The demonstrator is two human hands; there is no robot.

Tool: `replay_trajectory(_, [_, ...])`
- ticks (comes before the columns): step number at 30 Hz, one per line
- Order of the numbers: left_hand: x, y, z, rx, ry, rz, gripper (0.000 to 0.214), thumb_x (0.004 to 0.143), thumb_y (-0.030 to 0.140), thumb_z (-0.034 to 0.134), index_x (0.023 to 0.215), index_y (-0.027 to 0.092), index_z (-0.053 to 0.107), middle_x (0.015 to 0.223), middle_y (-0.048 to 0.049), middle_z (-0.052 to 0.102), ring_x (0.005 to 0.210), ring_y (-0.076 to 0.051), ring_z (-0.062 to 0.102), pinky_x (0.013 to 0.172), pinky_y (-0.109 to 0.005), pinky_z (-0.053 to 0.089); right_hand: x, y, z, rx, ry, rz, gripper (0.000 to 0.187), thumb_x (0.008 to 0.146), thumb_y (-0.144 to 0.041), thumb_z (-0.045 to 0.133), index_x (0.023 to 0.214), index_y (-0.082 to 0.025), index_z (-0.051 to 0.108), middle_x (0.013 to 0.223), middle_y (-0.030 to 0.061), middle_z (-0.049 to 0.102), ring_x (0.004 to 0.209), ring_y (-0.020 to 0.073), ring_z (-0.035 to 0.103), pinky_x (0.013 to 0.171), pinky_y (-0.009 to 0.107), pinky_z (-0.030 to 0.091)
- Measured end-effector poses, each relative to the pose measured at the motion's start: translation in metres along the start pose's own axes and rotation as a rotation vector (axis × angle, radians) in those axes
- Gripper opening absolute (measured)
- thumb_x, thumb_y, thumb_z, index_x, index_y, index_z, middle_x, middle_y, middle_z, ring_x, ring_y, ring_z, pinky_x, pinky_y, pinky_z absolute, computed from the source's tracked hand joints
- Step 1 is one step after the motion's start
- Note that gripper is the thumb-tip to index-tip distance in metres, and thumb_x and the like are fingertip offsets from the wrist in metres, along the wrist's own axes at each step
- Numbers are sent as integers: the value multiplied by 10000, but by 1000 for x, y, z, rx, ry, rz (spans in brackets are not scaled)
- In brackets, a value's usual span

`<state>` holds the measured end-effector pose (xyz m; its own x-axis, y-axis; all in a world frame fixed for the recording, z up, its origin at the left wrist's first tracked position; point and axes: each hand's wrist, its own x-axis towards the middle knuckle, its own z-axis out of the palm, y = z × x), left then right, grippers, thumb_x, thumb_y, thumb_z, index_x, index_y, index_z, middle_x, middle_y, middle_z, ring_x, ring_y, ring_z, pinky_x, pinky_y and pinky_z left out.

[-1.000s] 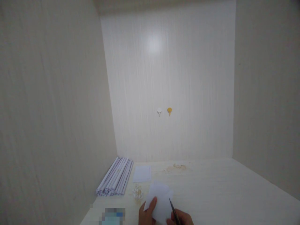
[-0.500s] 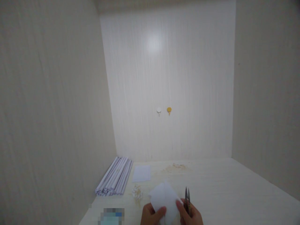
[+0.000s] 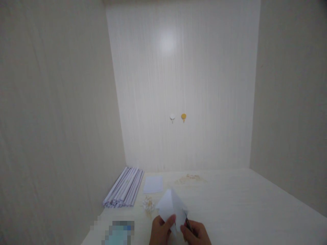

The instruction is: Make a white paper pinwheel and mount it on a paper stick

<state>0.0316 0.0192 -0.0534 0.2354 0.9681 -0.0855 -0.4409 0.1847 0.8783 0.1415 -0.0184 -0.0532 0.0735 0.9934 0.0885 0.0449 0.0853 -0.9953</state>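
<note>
A folded sheet of white paper [image 3: 167, 204] with a crease down its middle is pinched in my left hand [image 3: 160, 229], thumb on top. My right hand [image 3: 196, 233] is closed around small dark snips [image 3: 188, 223], whose blades point up and left against the paper's right edge. The right thumb and fingertips also sit close to the paper's lower right side; whether they touch it I cannot tell. Left of the paper lies a small cluster of white and yellowish bits [image 3: 148, 205].
Many rolled paper tubes [image 3: 124, 189] lie stacked along the left wall. Beside them is a flat white paper square [image 3: 153, 184]. Tan scraps [image 3: 191, 177] are scattered near the back wall. A pixelated bluish-green item [image 3: 119, 234] is at lower left. Two hooks, one white [image 3: 172, 117] and one yellow [image 3: 183, 116], are on the wall.
The snips have tipped from pointing straight up to leaning left, with their blades now at the paper's edge. The paper has turned slightly, and both hands have shifted a little left.
</note>
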Motion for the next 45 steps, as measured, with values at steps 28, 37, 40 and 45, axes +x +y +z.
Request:
replay_trajectory(28, [-19, 11, 15, -61, 161, 18, 169, 490, 242, 666, 591, 123, 602, 521, 3, 579, 514, -116, 522, 515, -216, 392, -13, -19, 1, -132, 47, -43, 92, 559, -219, 499, 520, -144, 461, 424, -77, 277, 429, 65, 241, 421, 214, 184])
replay_trajectory(37, [-20, 8, 15, -36, 147, 41, 166, 505, 245, 669, 574, 111, 601, 493, 9, 570, 487, -114, 512, 499, -223, 395, -16, -24, 5, -180, 120, -92, 217, 595, -229, 519, 448, -169, 371, 427, -72, 267, 439, 69, 251, 421, 213, 201])
replay_trajectory(40, [-21, 8, 15, -24, 136, 22, 158, 510, 246, 664, 583, 118, 607, 514, 2, 587, 512, -120, 528, 516, -220, 402, -16, -23, 2, -172, 121, -100, 215, 593, -220, 524, 451, -169, 371, 426, -69, 281, 444, 73, 262, 427, 211, 214])
replay_trajectory(45, [-23, 11, 18, -46, 101, 29, 181, 523, 252, 659, 638, 119, 621, 600, -23, 624, 566, -142, 558, 557, -242, 418, -16, -23, 2, -131, 121, -74, 211, 588, -251, 534, 483, -173, 369, 444, -72, 291, 444, 70, 268, 423, 202, 238])
